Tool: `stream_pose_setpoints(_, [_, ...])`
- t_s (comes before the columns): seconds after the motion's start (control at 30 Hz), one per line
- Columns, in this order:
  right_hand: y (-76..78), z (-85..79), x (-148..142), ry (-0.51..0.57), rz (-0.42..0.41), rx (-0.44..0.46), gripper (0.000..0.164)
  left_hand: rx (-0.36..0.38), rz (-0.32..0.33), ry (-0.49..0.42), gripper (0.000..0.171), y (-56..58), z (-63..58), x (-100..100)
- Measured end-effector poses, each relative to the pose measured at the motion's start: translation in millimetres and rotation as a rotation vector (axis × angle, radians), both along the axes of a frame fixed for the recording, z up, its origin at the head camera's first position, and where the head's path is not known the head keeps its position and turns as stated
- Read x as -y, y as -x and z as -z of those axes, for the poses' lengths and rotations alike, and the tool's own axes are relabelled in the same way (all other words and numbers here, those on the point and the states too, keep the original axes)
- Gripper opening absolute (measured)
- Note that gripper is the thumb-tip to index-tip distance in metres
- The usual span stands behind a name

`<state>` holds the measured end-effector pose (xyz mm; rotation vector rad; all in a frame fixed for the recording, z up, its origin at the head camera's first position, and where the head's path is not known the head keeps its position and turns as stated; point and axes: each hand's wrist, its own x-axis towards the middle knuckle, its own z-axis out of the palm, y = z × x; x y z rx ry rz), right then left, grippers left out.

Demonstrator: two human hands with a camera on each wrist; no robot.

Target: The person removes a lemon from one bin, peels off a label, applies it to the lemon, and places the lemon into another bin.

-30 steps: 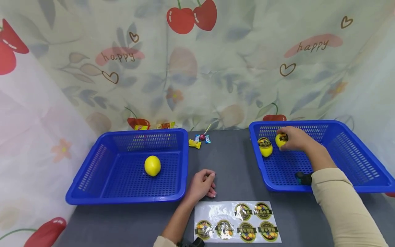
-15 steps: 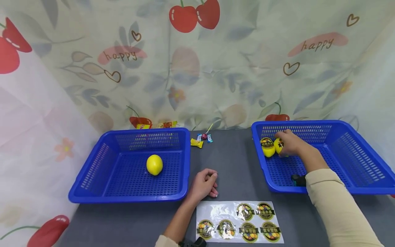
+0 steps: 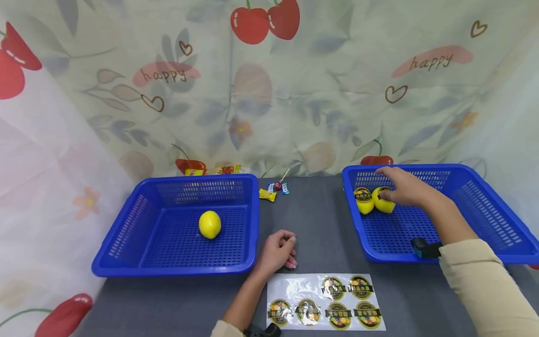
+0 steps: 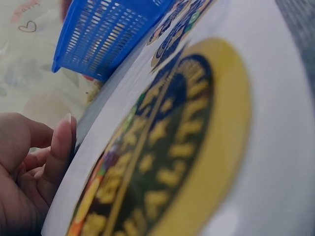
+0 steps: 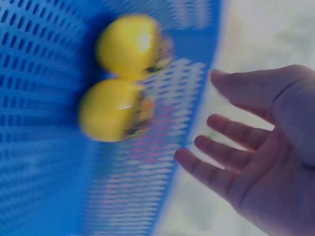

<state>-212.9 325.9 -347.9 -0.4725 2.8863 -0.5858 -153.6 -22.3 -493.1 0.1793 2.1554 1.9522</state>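
My right hand point(image 3: 407, 187) hangs over the right blue basket point(image 3: 404, 257) with its fingers spread and nothing in them. Just left of it, two yellow lemons point(image 3: 364, 206) point(image 3: 385, 206) lie side by side in the basket's back left corner, each bearing a dark round sticker. The right wrist view shows the fingers point(image 5: 211, 169) apart from both lemons. Loosely curled, my left hand point(image 3: 278, 251) rests on the grey table between the baskets and holds nothing. Below it lies a white sheet of round black-and-gold stickers point(image 3: 294, 283), seen close up in the left wrist view.
The left blue basket point(image 3: 168, 272) holds one plain yellow lemon point(image 3: 209, 224). Behind, near the patterned curtain point(image 3: 294, 117), are a yellow-wrapped candy point(image 3: 267, 195), a lollipop point(image 3: 278, 186) and small blue packets point(image 3: 285, 188). More packets point(image 3: 227, 169) lie behind the left basket.
My right hand brought a stickered lemon left and down beside the other one, let go of it and drew back up to the right. The left hand stayed put.
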Motion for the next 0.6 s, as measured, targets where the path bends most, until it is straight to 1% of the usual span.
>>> stream_pose_setpoints(0.07, [-21.3, -14.6, 10.5, 0.032, -0.055, -0.083, 0.058, -0.004, 0.001, 0.010, 0.023, 0.1, 0.3, -0.4])
stream_pose_setpoints(0.13, [-48.9, -24.1, 24.5, 0.070, -0.120, -0.187, 0.057, -0.009, -0.002, 0.024, 0.022, -0.1, 0.2, -0.9])
stream_pose_setpoints(0.2, [-79.7, -26.4, 39.5, 0.111, -0.189, -0.288, 0.057, -0.019, -0.007, 0.040, 0.021, -0.6, -0.6, -1.2])
stream_pose_setpoints(0.27, [-109.2, -19.2, 54.1, 0.162, -0.260, -0.362, 0.057, -0.031, -0.004, 0.065, 0.020, -1.0, -1.9, -2.1])
stream_pose_setpoints(0.3, [-122.7, -12.0, 60.8, 0.184, -0.293, -0.378, 0.058, -0.043, 0.004, 0.078, 0.020, -1.9, -3.3, -2.5])
stream_pose_setpoints(0.33, [-134.6, -1.0, 67.4, 0.209, -0.333, -0.397, 0.057, -0.054, 0.019, 0.098, 0.021, -3.0, -5.3, -2.9])
stream_pose_setpoints(0.37, [-146.4, 10.7, 73.3, 0.229, -0.362, -0.372, 0.056, -0.072, 0.042, 0.121, 0.021, -4.9, -8.5, -3.2])
stream_pose_setpoints(0.4, [-156.3, 23.9, 78.3, 0.240, -0.389, -0.326, 0.055, -0.092, 0.071, 0.150, 0.022, -7.3, -13.1, -3.6])
stream_pose_setpoints(0.43, [-164.2, 39.5, 83.2, 0.250, -0.421, -0.300, 0.054, -0.120, 0.108, 0.178, 0.023, -10.2, -19.2, -3.8])
stream_pose_setpoints(0.47, [-170.7, 55.8, 87.0, 0.250, -0.444, -0.280, 0.052, -0.147, 0.149, 0.202, 0.024, -13.9, -27.5, -3.9])
stream_pose_setpoints(0.5, [-175.8, 73.0, 89.0, 0.235, -0.463, -0.281, 0.049, -0.174, 0.191, 0.215, 0.024, -18.3, -37.1, -3.4])
stream_pose_setpoints(0.57, [-184.7, 101.3, 89.5, 0.178, -0.454, -0.276, 0.045, -0.238, 0.260, 0.234, 0.025, -27.7, -60.5, -0.2])
stream_pose_setpoints(0.6, [-187.1, 114.1, 88.5, 0.150, -0.450, -0.323, 0.045, -0.272, 0.281, 0.233, 0.026, -32.2, -73.5, 2.8])
